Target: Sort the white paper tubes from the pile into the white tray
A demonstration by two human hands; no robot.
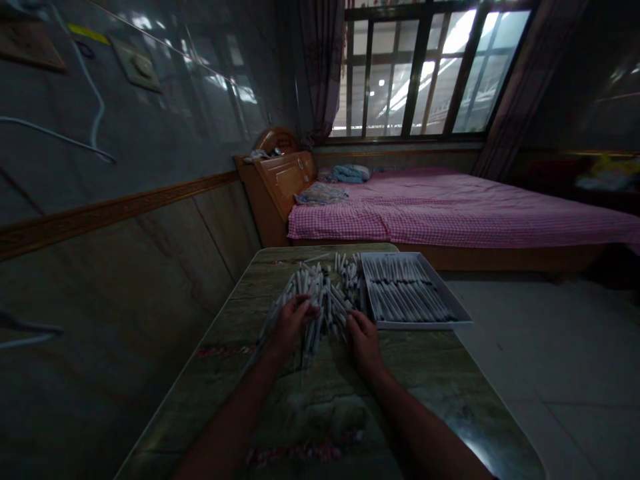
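A loose pile of slim white pens [325, 293] with dark ends lies jumbled on the table. Over its left side, my left hand [293, 323] has its fingers closed on pens; how many is hard to make out in the dim light. My right hand [364, 339] is at the pile's right edge, fingers curled and pinching pens there. Just beyond it stands a shallow white tray [424, 326], where more pens lie side by side in two neat rows.
The green marble-patterned table [320, 413] has rounded corners. Behind it is a bed [425, 207] with a pink checked sheet and a wooden headboard [287, 177]. A tiled wall [140, 267] runs along the left, with tiled floor [540, 353] on the right.
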